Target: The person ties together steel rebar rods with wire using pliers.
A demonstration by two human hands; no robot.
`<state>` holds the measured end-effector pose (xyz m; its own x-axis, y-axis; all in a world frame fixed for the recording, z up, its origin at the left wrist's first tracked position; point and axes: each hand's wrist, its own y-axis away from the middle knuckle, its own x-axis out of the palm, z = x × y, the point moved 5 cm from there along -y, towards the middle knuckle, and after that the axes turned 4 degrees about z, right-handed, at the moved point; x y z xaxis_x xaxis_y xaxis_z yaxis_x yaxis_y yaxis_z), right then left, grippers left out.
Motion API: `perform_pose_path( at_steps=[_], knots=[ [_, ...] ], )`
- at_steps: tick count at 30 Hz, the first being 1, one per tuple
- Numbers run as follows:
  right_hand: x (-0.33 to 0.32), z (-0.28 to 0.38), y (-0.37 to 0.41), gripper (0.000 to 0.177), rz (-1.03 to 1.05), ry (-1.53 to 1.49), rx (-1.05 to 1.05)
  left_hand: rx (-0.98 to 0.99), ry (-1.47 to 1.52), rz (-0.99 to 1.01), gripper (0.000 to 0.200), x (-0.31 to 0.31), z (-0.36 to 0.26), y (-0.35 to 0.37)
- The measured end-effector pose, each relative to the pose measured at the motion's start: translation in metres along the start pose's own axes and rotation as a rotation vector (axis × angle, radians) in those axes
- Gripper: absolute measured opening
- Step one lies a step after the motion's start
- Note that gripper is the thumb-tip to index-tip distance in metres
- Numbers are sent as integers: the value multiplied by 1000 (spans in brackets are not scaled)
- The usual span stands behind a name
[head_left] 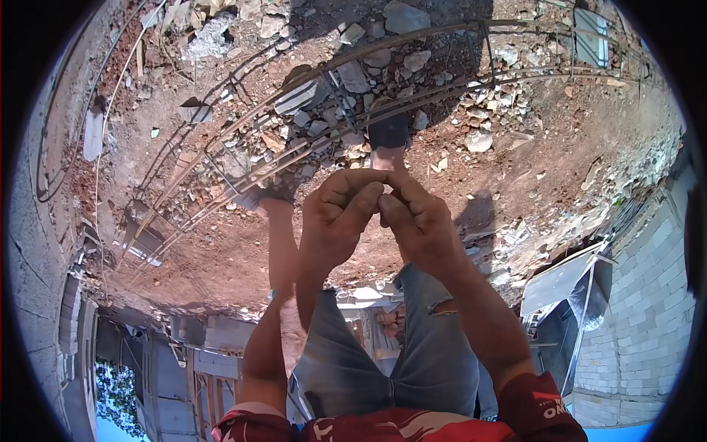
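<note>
My left hand [340, 214] and my right hand [416, 217] meet in front of me, fingertips together and fingers curled. Both are closed in a pinch; whatever lies between the fingertips, if anything, is too small to make out. Beyond them a long cage of rusty steel bars [317, 144] runs from the lower left to the upper right over the rubble. My legs in torn jeans [434, 339] show below the hands.
Broken stones [353, 77] and rubble cover the reddish ground around the bars. A grey block wall [633, 302] stands at the right, with a tilted panel [556, 283] beside it. At the left edge is another grey wall [33, 258].
</note>
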<state>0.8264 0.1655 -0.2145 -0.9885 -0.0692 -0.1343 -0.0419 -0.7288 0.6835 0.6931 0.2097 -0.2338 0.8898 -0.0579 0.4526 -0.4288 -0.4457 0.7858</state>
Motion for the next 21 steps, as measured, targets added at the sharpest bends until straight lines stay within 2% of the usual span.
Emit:
perform_pose_path(
  at_steps=[1, 2, 3, 4, 6, 7, 8, 9, 11, 12, 13, 14, 15, 17, 18, 19, 21],
  knots=[
    [0, -4, 1, 29, 41, -7, -25, 2, -10, 2, 20, -4, -2, 0],
    [0, -6, 1, 20, 83, -13, -52, -74, -176, 43, 19, -8, 1, 1],
    [-4, -6, 2, 20, 84, -20, -58, -150, -339, 79, 18, -13, 4, 2],
    [-8, -5, 4, 15, 116, -81, -1, -229, -376, 135, 17, -14, 1, 4],
    [-5, -10, 9, 13, 142, -145, 70, -249, -363, 160, 16, -18, -3, 9],
    [-4, -16, 11, 13, 123, -269, 114, -256, -344, 197, 16, -18, -3, 9],
    [-6, -21, 12, 12, 97, -381, 151, -168, -378, 238, 16, -20, -3, 9],
    [-6, -22, 11, 12, 74, -356, 147, -155, -365, 268, 16, -19, 2, 10],
    [3, -26, 6, 12, 6, -563, 187, -92, -331, 104, 17, -26, 7, 12],
    [8, -30, 4, 13, -2, -601, 181, -78, -313, 135, 17, -28, 10, 13],
    [14, -32, 3, 13, -6, -648, 174, -140, -302, 63, 15, -38, 14, 16],
    [17, -31, 2, 15, 13, -609, 259, -201, -297, -14, 14, -47, 16, 18],
    [16, -31, 2, 15, 2, -603, 251, -195, -298, -1, 14, -51, 13, 20],
    [20, -29, 0, 10, 86, -397, 117, 261, -1185, 233, 12, -36, -12, 27],
    [24, -33, 0, 5, 90, -182, -9, 207, -1190, 152, 14, -39, -14, 35],
    [24, -28, -1, 5, 88, -182, -10, 209, -1192, 154, 14, -38, -19, 37],
    [23, -6, 4, 3, 35, 254, -146, 176, -1272, 206, 12, -38, -29, 43]
  ],
)
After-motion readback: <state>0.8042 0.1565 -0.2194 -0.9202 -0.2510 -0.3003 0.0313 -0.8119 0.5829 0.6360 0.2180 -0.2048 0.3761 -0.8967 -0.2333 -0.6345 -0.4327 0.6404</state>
